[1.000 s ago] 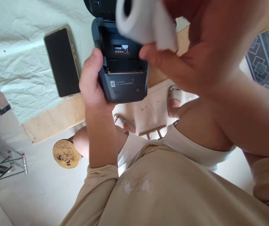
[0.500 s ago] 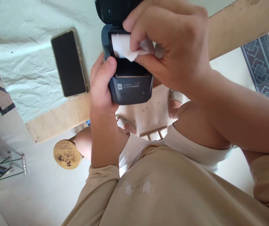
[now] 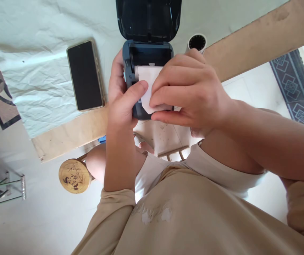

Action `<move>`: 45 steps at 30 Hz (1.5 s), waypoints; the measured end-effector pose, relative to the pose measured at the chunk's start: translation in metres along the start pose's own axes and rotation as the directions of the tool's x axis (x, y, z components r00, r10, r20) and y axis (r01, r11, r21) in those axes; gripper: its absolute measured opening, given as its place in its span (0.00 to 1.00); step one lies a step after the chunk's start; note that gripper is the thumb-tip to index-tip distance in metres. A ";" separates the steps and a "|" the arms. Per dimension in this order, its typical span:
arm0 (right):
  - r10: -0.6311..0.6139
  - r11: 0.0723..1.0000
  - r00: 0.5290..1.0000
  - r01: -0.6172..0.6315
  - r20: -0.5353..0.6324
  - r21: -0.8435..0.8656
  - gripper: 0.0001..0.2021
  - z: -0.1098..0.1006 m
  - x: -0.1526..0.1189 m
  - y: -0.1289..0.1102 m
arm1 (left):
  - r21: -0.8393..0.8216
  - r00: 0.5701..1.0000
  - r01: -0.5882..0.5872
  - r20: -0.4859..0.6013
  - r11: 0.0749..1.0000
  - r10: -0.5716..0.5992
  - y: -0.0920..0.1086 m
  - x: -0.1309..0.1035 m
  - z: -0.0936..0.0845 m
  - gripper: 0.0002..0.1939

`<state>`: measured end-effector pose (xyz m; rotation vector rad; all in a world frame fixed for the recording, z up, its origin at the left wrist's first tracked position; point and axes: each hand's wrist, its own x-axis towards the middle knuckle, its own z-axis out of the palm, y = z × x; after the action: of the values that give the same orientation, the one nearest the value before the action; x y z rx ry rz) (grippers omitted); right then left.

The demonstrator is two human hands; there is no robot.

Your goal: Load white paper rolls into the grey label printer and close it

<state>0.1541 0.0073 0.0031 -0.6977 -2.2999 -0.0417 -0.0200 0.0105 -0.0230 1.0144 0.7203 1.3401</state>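
A dark blue-black portable label printer (image 3: 148, 49) is tilted toward me with its black lid (image 3: 149, 19) swung up. My left hand (image 3: 125, 95) grips its left side, the thumb lying over the white paper's edge. The white paper (image 3: 145, 78) runs out of the printer's bay and over its front face. With fingertips closed on the paper's lower right part, my right hand (image 3: 186, 90) covers the printer's right side. The printer's power button and most of its label are hidden under the paper and fingers.
A smartphone (image 3: 85, 76) with a dark screen lies on the pale green cloth (image 3: 45, 53) left of the printer. A white cylinder with a dark ribbed opening (image 3: 197, 42) stands behind my right hand. The wooden table edge (image 3: 69, 132) crosses in front. A round wooden stool (image 3: 74, 176) is at lower left.
My right hand has drawn the paper down toward me, out over the printer's front. The lid and the white cylinder show more fully now. My left thumb has moved onto the paper.
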 end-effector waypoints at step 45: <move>0.413 0.780 0.870 -0.490 0.270 0.389 0.23 -0.014 0.008 0.006 | 0.047 0.998 0.010 0.066 0.999 -0.013 -0.004 0.000 -0.006 0.21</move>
<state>0.1612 0.0131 0.0183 -1.0145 -2.1138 0.7816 -0.0238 0.0119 -0.0295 1.0853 0.7092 1.2789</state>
